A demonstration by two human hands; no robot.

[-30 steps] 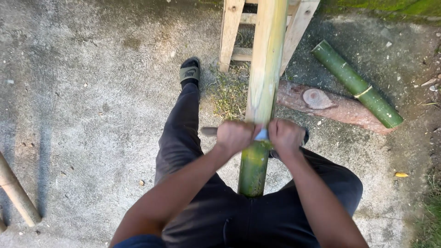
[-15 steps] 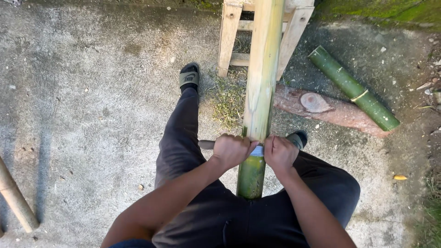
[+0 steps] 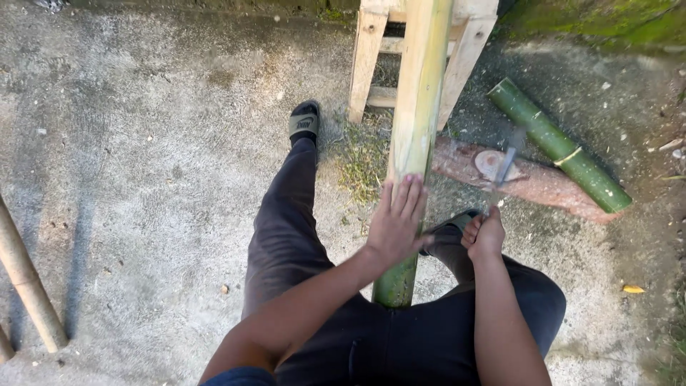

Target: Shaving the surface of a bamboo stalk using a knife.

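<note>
Pale yellow and smooth, the long bamboo pole (image 3: 418, 107) runs from the person's lap up to a wooden stand (image 3: 368, 64) at the top of the view. Its skin is scraped bare up high, but the low end near the lap is shiny green. The left hand (image 3: 396, 225) lies flat on the pole with its fingers (image 3: 407, 196) spread out straight, so it presses and does not grip. The right hand (image 3: 486, 236) is off to the right of the pole, apart from it, with its fingers curled tight round the handle of a thin blade (image 3: 506, 166). The blade is blurry, so its shape is hard to tell.

The person sits with a leg on each side of the pole, in dark trousers. A black sandal (image 3: 304, 123) is on the left foot. Small green shavings (image 3: 364, 157) lie in a pile on the floor by the stand.

Right of the pole lies a reddish log (image 3: 543, 189) with a round cut spot. A short fat green bamboo piece (image 3: 557, 146) leans across it. The floor (image 3: 143, 143) is grey rough concrete. One more pale pole (image 3: 25, 275) sticks in at the left edge
</note>
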